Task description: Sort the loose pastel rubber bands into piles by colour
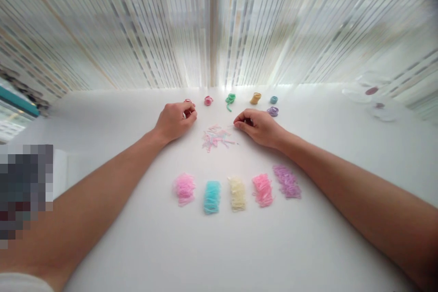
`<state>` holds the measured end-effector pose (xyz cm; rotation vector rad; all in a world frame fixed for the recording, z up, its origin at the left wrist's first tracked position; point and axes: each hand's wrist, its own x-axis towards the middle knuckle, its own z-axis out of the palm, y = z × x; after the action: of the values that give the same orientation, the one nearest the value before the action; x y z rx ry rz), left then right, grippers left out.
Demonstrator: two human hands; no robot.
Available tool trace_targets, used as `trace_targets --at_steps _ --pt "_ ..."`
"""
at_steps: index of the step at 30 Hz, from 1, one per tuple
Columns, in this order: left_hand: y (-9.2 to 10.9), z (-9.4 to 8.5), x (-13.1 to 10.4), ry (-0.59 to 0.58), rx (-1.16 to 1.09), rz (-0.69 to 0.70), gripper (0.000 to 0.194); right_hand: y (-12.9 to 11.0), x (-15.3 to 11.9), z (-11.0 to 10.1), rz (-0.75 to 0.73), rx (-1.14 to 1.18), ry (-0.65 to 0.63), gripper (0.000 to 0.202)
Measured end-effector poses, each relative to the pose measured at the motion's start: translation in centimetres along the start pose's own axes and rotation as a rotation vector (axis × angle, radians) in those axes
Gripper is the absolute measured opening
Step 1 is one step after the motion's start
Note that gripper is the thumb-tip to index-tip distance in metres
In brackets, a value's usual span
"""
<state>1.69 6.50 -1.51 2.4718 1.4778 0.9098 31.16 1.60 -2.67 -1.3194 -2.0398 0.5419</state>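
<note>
My left hand (176,122) rests on the white table with its fingers curled in toward the thumb. Whatever it may hold is hidden. A small red-pink coil (189,101) shows just behind its knuckles. Across from it, my right hand (260,127) has thumb and fingertips pinched together; anything between them is too small to make out. The pinch is at the right edge of a loose heap of pale pink, lilac and bluish thin strips (217,138), which lies between both hands. A purple coil (273,111) sits just behind my right hand.
Along the back stand pink (208,100), green (230,98), yellow (255,98) and blue coils (273,99). Nearer are bundles of strips: light pink (185,189), turquoise (212,197), cream (237,195), pink (263,190), purple (287,182). A striped curtain (137,23) hangs behind the table (153,251).
</note>
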Motion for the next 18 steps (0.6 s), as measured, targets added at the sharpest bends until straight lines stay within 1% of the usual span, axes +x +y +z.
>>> trace_targets --at_steps 9,18 --pt "0.19 0.08 -0.17 -0.026 0.013 -0.010 0.021 0.64 -0.10 0.02 -0.001 -0.014 -0.010 0.019" --pt "0.18 -0.05 -0.17 -0.043 0.031 -0.012 0.019 0.44 -0.13 0.05 -0.019 -0.014 -0.012 0.016"
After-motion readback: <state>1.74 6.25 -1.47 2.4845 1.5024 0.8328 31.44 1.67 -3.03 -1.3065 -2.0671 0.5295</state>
